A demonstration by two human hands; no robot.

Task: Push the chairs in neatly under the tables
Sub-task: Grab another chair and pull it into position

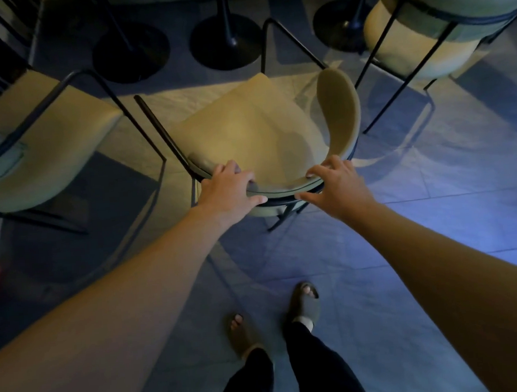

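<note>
Both hands on the back of the middle chair, ready to push.

The left hand [231, 187] curls over the curved backrest rim and holds it; the right hand [335, 185] rests there with spread fingers. The cream padded chair with thin black metal legs [256, 129] stands on the tiled floor [434, 215], angled toward the black round pedestal bases [226, 43]. Uneven pushing could twist it into the cream chair on the left [44, 133], or snag a leg on a base.
</note>
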